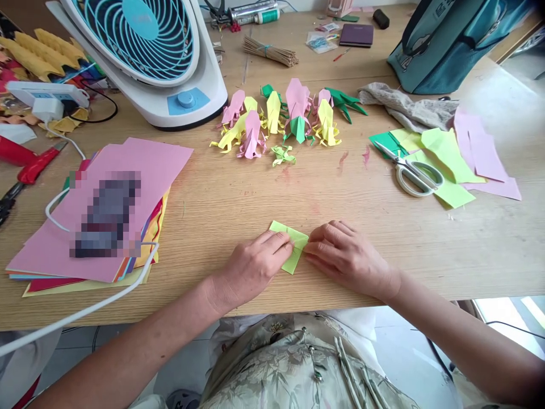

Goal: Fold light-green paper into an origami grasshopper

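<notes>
A small square of light green paper (298, 241) with crease lines lies on the wooden table near its front edge, turned so that one corner points towards me. My left hand (250, 266) is closed, its fingers pressed together on the left part of the paper, hiding some of it. At the paper's right corner, the fingertips of my right hand (349, 257) are closed in a pinch. Beyond both hands stands a group of folded paper figures (297, 128) in pink, yellow and green. A small light green paper frog (283, 155) sits in front of them.
White-handled scissors (415, 173) rest on green and pink paper sheets (457, 196) at the right. To the left, a stack of coloured paper (155, 156) bears a blurred-out object and a white cable (106, 298). A fan (187, 99) and a teal bag (443, 54) stand farther back.
</notes>
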`<state>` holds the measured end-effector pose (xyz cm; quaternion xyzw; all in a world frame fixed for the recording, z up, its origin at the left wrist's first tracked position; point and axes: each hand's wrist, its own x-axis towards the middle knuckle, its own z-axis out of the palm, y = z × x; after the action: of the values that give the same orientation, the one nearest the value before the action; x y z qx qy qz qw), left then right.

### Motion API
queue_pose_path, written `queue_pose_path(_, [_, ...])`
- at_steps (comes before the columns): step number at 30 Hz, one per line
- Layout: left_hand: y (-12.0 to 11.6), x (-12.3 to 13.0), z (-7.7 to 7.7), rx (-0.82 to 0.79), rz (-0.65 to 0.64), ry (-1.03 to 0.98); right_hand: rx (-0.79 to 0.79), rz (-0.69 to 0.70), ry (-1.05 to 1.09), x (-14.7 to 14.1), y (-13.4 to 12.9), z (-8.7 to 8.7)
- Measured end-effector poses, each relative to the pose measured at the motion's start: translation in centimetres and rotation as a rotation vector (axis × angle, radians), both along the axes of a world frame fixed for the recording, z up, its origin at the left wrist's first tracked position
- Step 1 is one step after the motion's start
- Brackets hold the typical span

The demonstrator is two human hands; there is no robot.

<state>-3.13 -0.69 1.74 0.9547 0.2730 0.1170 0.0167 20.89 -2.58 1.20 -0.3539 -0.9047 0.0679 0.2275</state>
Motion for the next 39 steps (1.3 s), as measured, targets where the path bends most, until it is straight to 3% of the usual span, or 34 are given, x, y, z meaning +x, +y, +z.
queue_pose_path(4, [-0.2,-0.1,0.0,0.031,-0.029,0.023,0.067,0.008,-0.114,-0.1,-0.5,-0.2])
queue_pose_path(11, [-0.7,0.4,0.3,0.09,-0.01,0.115,0.072,-0.037,-0.113,0.0,-0.9,-0.3])
queue_pose_path(15, [-0.7,-0.4,-0.1,0.065,-0.06,0.031,0.07,-0.089,-0.082,-0.4,-1.3,-0.3])
queue_pose_path(21, [0.0,-1.5,-0.3,0.001,-0.107,-0.074,-0.057,-0.185,0.035,-0.9,-1.3,0.0])
queue_pose_path(28, [0.6,-1.4,0.0,-0.024,-0.139,-0.018,-0.259,-0.278,0.159,-1.3,-0.6,0.5])
queue_pose_path(39, [0.8,1.1,0.9,-0.216,0.117,-0.106,-0.271,-0.225,0.189,-0.9,-0.5,0.3])
